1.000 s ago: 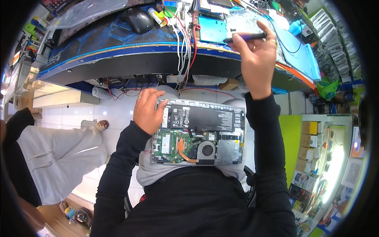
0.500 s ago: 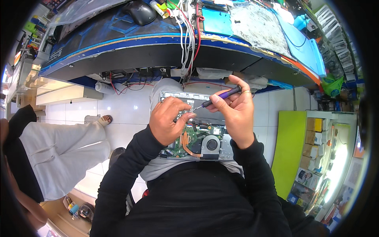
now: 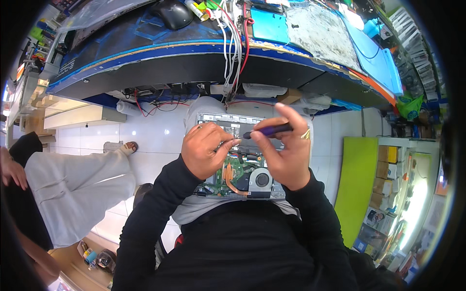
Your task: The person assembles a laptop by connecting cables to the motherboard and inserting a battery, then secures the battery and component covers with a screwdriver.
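An opened laptop (image 3: 242, 182) lies on my lap with its green circuit board, copper heat pipe and round fan showing. My right hand (image 3: 286, 150) holds a purple-handled screwdriver (image 3: 269, 130) sideways above the laptop, tip pointing left. My left hand (image 3: 206, 148) hovers over the left half of the board, its fingertips meeting the screwdriver's tip. Whether the left fingers pinch a small part is too small to tell.
A curved blue workbench (image 3: 204, 48) stretches across the top, carrying a black mouse (image 3: 174, 13), hanging white and red cables (image 3: 233, 53) and a blue mat (image 3: 269, 26). Another person in grey trousers (image 3: 73, 194) stands at my left. Green shelving with boxes (image 3: 383, 194) stands on the right.
My right hand came down from the workbench with the screwdriver to the laptop. My left hand shifted from the laptop's left edge toward the middle and met the screwdriver's tip.
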### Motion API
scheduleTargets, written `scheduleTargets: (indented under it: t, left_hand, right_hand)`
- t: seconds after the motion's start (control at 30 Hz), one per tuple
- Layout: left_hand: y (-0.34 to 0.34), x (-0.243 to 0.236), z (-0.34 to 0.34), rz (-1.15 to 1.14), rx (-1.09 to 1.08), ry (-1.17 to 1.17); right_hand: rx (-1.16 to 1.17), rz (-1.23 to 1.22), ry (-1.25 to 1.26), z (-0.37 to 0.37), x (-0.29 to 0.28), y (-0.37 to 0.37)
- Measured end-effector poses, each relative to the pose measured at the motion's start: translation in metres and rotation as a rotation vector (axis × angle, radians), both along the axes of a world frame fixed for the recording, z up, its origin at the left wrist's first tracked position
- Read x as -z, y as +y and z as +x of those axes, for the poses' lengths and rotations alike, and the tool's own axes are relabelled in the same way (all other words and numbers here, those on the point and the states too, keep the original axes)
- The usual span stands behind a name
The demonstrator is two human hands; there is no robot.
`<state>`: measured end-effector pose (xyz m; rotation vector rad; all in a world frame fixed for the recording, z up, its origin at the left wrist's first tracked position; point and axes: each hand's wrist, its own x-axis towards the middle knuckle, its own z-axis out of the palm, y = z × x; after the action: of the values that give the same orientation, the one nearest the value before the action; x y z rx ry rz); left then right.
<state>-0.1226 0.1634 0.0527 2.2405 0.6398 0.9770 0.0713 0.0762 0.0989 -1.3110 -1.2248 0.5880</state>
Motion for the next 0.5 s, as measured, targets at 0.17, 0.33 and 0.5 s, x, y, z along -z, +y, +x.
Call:
scheduleTargets:
  t: [0.17, 0.33, 0.5]
  left_hand:
    - [0.004, 0.000, 0.001, 0.089, -0.004, -0.008]
    - [0.012, 0.004, -0.005, 0.111, 0.051, 0.050]
    - [0.030, 0.003, -0.021, -0.153, -0.021, 0.097]
  right_hand:
    - [-0.182, 0.198, -0.559, 0.002, -0.018, 0.001]
    - [-0.203, 0.162, -0.529, -0.005, -0.011, 0.004]
    - [-0.071, 0.113, -0.302, -0.006, 0.006, 0.006]
